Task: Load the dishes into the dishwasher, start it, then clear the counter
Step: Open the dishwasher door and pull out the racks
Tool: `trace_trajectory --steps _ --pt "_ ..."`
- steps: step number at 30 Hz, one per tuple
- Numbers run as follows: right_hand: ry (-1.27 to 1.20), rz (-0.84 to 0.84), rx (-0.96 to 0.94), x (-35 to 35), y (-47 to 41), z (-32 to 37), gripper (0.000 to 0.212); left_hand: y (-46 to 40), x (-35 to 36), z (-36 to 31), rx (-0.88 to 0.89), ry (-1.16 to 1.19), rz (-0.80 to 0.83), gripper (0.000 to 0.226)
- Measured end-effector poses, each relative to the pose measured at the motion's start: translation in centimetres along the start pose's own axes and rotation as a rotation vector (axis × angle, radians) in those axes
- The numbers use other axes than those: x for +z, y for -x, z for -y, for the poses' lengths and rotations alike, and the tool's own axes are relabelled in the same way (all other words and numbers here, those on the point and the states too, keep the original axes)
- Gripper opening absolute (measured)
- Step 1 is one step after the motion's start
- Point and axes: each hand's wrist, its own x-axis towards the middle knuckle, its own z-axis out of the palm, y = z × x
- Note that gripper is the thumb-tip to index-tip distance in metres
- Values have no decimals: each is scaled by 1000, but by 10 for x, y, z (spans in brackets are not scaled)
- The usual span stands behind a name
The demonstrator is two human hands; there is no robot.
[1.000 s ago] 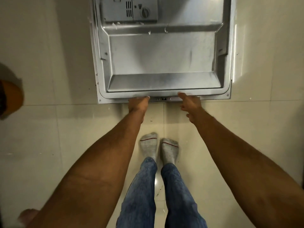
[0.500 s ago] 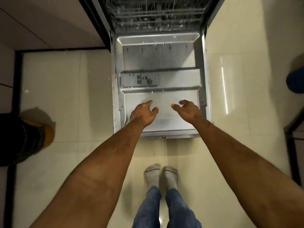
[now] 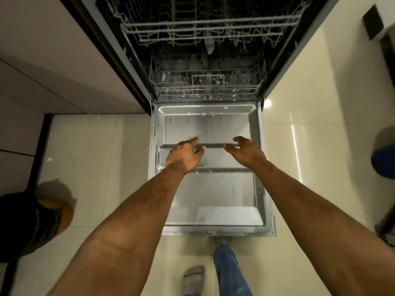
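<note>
At far left a bin (image 3: 32,223) with a black liner and an orange rim stands on the pale tiled floor (image 3: 96,167), beside a light cabinet front (image 3: 53,60). The left hand (image 3: 184,157) reaches forward over the lowered dishwasher door (image 3: 213,199), palm down, fingers loosely spread and slightly bent, holding nothing; it covers what seems to be the detergent compartment, though too little of it shows to be sure. Just to its right, apart from it, the right hand (image 3: 248,151) is stretched out the same way, fingers relaxed and curved, thumb pointing toward the other hand, empty. Both forearms run in from the bottom corners. Beyond the hands the dishwasher's lower rack (image 3: 205,86) sits inside the dark tub, with the upper rack (image 3: 203,28) above it; no dishes show in either. Below the door edge a leg in jeans (image 3: 226,270) and a grey sock (image 3: 193,274) stand on the floor. At far right a blue object (image 3: 383,159) is cut off by the frame.
</note>
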Motion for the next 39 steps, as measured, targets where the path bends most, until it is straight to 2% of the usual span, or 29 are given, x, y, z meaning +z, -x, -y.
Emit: trace_trajectory --steps 8,17,22,25,29,32,35,39 --pt "0 -58 -58 -21 -96 -4 64 -95 -7 -18 122 -81 -103 59" --pt "271 -273 -315 -32 -203 20 61 -214 -2 7 277 -229 -275 71" --pt "442 -290 -451 -37 -249 36 80 -263 -11 9 346 -387 -346 84" --pt "500 -291 -502 -36 -268 46 83 -285 -17 1 388 -416 -352 74" --pt "471 -274 -516 -33 -281 63 76 -305 -23 -4 385 -325 -327 59" --pt "482 -294 -525 -31 -294 72 62 -317 -28 -6 407 -274 -319 55" --pt "385 -302 -525 -31 -307 82 42 -328 -29 -8 419 -226 -373 47" --pt "419 -381 -520 -24 -317 84 41 -339 -20 -10 413 -135 -456 28"
